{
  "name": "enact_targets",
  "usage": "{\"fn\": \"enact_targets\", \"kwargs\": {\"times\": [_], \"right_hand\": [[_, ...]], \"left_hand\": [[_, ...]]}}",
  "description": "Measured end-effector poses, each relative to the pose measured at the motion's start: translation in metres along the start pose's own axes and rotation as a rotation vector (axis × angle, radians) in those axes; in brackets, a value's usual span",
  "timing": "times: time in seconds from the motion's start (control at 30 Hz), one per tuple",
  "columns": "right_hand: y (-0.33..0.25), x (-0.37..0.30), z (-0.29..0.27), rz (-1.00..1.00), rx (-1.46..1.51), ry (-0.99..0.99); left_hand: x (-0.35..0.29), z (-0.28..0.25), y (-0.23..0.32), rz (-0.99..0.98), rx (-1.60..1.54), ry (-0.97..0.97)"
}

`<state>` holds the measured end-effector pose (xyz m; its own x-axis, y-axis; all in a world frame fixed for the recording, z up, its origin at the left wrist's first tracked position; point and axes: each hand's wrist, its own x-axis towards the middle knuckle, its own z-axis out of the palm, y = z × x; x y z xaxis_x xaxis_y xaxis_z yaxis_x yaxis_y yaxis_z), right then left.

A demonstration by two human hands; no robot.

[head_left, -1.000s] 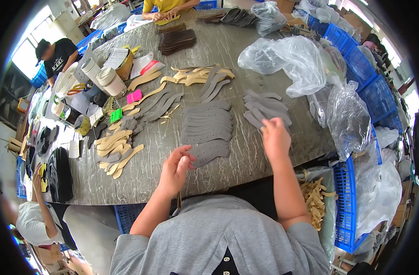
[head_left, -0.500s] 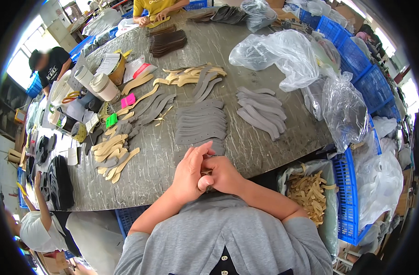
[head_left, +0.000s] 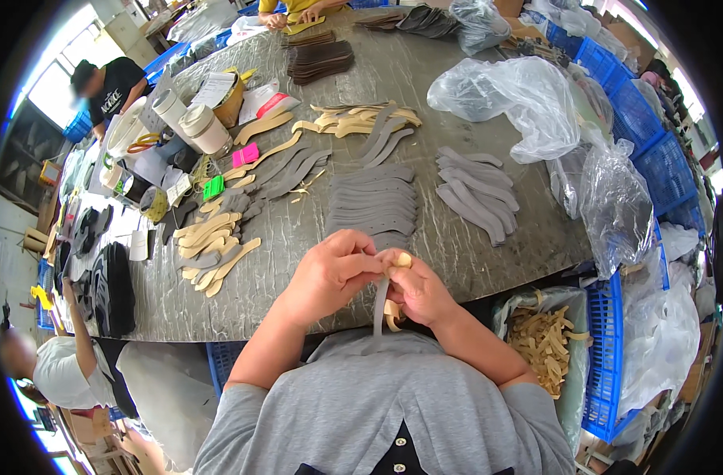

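Just above the near table edge, my left hand pinches the top end of a thin grey strip, which hangs down in front of my shirt. Fingertip to fingertip with it, my right hand is closed on a curling tan backing strip beside the grey one. A tan end also sticks out over the right fingers. Directly beyond my hands lies an overlapping row of curved grey pieces, partly covered by my left hand. Another pile of grey pieces lies to its right.
Tan-backed strips lie in a heap at left, near cups and a pink clip. Clear plastic bags cover the far right. A bin of tan scraps stands beside a blue crate. Several other people work around the table.
My hands were clasped together over something mostly hidden. Now they have drawn slightly apart, and the grey strip and curling tan strip show between them. The whole view has shifted a little.
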<state>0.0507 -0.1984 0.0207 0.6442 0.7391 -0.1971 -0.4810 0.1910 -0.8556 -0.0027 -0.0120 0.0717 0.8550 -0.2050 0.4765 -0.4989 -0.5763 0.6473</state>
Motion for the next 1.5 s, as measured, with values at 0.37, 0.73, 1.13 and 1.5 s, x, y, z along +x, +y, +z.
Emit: {"fn": "enact_targets", "kwargs": {"times": [0.37, 0.73, 1.13, 1.5], "right_hand": [[-0.018, 0.003, -0.139, -0.498, 0.184, 0.464], [0.006, 0.015, -0.062, -0.199, -0.402, 0.275], [0.028, 0.034, -0.062, -0.193, -0.799, 0.449], [0.023, 0.032, -0.046, -0.394, -1.527, 0.443]], "left_hand": [[-0.080, -0.015, -0.025, -0.856, -0.410, 0.497], [-0.082, 0.012, -0.035, -0.969, -0.418, 0.353], [-0.082, 0.025, -0.052, -0.950, 0.031, 0.190], [-0.074, 0.024, -0.046, -0.963, 0.115, 0.135]]}}
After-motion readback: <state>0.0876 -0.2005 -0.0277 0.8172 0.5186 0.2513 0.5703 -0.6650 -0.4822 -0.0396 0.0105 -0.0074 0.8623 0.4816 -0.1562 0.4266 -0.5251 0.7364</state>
